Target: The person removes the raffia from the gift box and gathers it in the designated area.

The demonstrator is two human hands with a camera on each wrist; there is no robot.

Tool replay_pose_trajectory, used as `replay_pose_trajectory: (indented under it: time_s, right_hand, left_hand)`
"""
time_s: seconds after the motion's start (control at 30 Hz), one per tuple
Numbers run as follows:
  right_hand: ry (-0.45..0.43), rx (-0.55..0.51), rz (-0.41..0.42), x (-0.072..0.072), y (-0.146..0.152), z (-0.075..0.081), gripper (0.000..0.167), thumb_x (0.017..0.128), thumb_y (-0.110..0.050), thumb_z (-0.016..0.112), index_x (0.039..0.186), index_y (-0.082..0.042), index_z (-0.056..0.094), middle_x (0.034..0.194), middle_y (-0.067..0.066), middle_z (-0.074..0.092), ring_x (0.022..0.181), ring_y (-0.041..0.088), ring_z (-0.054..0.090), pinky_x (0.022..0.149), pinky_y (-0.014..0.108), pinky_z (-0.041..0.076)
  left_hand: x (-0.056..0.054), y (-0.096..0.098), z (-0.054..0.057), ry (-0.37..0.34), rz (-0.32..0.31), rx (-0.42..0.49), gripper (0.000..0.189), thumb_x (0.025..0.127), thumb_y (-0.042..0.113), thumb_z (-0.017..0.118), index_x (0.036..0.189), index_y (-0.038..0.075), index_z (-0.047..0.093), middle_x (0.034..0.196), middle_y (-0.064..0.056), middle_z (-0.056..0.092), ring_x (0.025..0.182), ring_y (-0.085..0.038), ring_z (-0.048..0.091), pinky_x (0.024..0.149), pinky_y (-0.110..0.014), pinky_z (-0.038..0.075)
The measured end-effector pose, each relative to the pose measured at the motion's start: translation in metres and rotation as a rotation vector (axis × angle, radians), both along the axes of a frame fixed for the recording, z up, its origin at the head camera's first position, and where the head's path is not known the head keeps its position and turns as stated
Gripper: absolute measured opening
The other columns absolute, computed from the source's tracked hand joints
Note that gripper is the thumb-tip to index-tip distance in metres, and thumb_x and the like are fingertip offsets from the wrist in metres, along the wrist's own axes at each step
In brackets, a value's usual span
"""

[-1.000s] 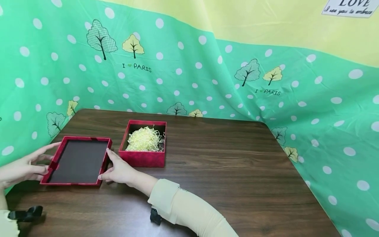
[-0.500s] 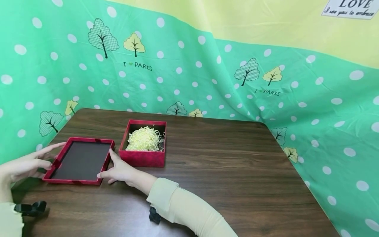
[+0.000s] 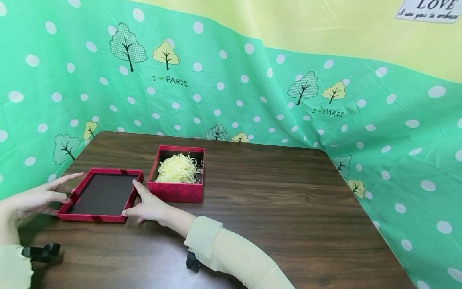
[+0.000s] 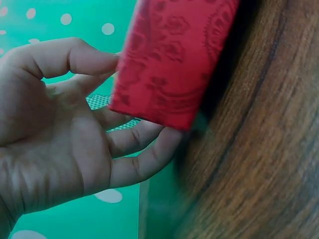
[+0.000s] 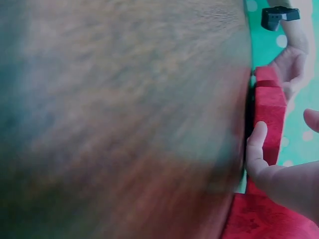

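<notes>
A shallow red box lid (image 3: 104, 194) with a dark inner face lies hollow side up, low over the left of the table; I cannot tell whether it touches the wood. My left hand (image 3: 39, 202) holds its left side. In the left wrist view, that thumb meets the patterned red wall of the lid (image 4: 172, 59) and other fingers reach below its corner. My right hand (image 3: 149, 206) grips the right side, index finger along the edge and thumb at the near corner. In the right wrist view, a finger (image 5: 257, 144) rests on the lid's wall.
Right of the lid stands an open red box (image 3: 177, 192) filled with pale yellow shredded paper (image 3: 178, 168). Brown wood table (image 3: 274, 208) extends to the right. Behind hangs a green curtain (image 3: 231, 100) with white dots and printed trees.
Both hands have shifted slightly right with the lid, nearer the red box. The lid's near edge has come up a little in the view. The box has stayed put.
</notes>
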State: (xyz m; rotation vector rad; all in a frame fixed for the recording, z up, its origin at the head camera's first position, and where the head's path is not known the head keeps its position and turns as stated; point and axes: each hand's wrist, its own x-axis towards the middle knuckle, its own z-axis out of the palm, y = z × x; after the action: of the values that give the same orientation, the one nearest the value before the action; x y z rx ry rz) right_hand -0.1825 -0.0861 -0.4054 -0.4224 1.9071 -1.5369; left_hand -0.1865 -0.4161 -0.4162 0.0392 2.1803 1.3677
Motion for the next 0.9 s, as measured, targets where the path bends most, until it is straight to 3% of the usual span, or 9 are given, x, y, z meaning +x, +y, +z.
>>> replay_pose_trajectory:
  time_s: [0.07,0.17,0.27,0.4,0.57,0.73,0.9]
  right_hand:
    - [0.041,0.008,0.021,0.001,0.002,0.004,0.086,0.083,-0.007,0.07,0.15,-0.034,0.022,0.152,-0.018,0.018,0.069,0.007,0.061,0.054,0.031,0.052]
    - [0.104,0.051,0.044,0.002,0.004,0.012,0.084,0.082,-0.009,0.072,0.148,-0.036,0.026,0.148,-0.016,0.028,0.066,0.012,0.062,0.052,0.031,0.051]
    - [0.173,0.12,0.062,0.003,0.007,0.02,0.082,0.081,-0.013,0.074,0.146,-0.039,0.03,0.127,-0.009,0.052,0.063,0.012,0.063,0.052,0.029,0.051]
    - [0.258,0.195,0.085,0.003,0.011,0.031,0.078,0.08,-0.018,0.075,0.143,-0.041,0.034,0.099,-0.002,0.063,0.067,0.002,0.06,0.062,0.021,0.048]
    - [0.343,0.233,0.119,0.001,0.02,0.047,0.069,0.08,-0.022,0.075,0.139,-0.038,0.043,0.112,-0.003,0.061,0.08,-0.004,0.06,0.071,0.017,0.046]
    - [0.417,0.221,0.179,-0.002,0.031,0.065,0.059,0.082,-0.024,0.073,0.135,-0.031,0.049,0.131,-0.009,0.054,0.088,-0.005,0.059,0.078,0.013,0.045]
    - [0.463,0.176,0.204,-0.012,0.044,0.077,0.054,0.085,-0.024,0.071,0.135,-0.025,0.05,0.132,-0.007,0.055,0.098,-0.001,0.058,0.085,0.013,0.044]
  left_hand:
    - [0.0,0.0,0.001,0.021,-0.002,-0.008,0.087,0.093,0.007,0.047,0.149,0.032,-0.015,0.141,-0.042,0.001,0.121,-0.06,0.025,0.076,-0.053,0.05]
    - [0.001,0.001,0.006,0.061,-0.006,-0.045,0.085,0.095,0.01,0.048,0.149,0.029,-0.015,0.139,-0.042,0.01,0.118,-0.055,0.035,0.075,-0.052,0.051]
    - [0.001,0.004,0.011,0.12,-0.004,-0.099,0.082,0.097,0.017,0.049,0.15,0.024,-0.013,0.138,-0.043,0.016,0.114,-0.049,0.045,0.076,-0.052,0.052]
    - [0.001,0.009,0.019,0.216,-0.021,-0.168,0.077,0.099,0.024,0.047,0.151,0.015,-0.01,0.138,-0.044,0.02,0.111,-0.05,0.05,0.076,-0.054,0.052]
    - [0.001,0.018,0.029,0.281,-0.041,-0.241,0.074,0.101,0.026,0.044,0.151,0.007,-0.007,0.138,-0.043,0.022,0.114,-0.055,0.044,0.077,-0.056,0.05]
    - [0.001,0.032,0.041,0.337,-0.027,-0.333,0.076,0.099,0.031,0.047,0.15,0.0,0.0,0.135,-0.041,0.03,0.109,-0.051,0.051,0.078,-0.055,0.05]
    - [0.0,0.048,0.052,0.407,-0.024,-0.382,0.076,0.097,0.034,0.051,0.15,-0.001,0.008,0.135,-0.038,0.033,0.111,-0.051,0.05,0.08,-0.055,0.05]
